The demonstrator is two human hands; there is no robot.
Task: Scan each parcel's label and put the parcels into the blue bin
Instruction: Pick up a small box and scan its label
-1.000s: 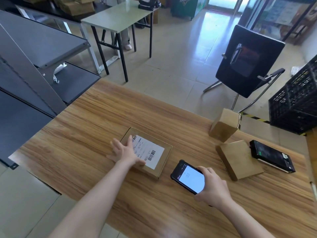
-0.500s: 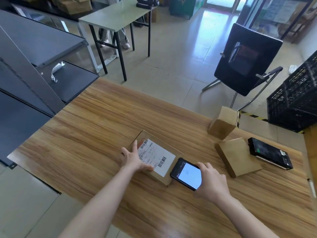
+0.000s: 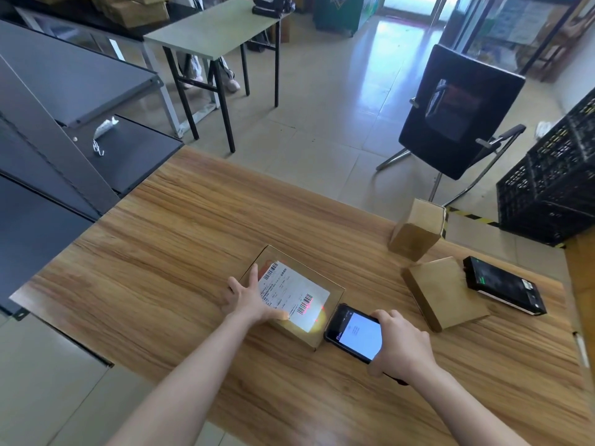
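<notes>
On the wooden table (image 3: 161,252), flat brown parcel (image 3: 325,329) with white label (image 3: 291,296) face up, red scan glow on its near barcode. Left hand (image 3: 251,300) spread open, pressing the parcel's left edge. Right hand (image 3: 399,346) closed around lit scanner (image 3: 354,333), just beside the parcel. Farther right, two more parcels (image 3: 444,294), touching.

Flat brown parcel (image 3: 294,296), white barcode label (image 3: 293,296) up, beside lit scanner (image 3: 355,333).
</notes>
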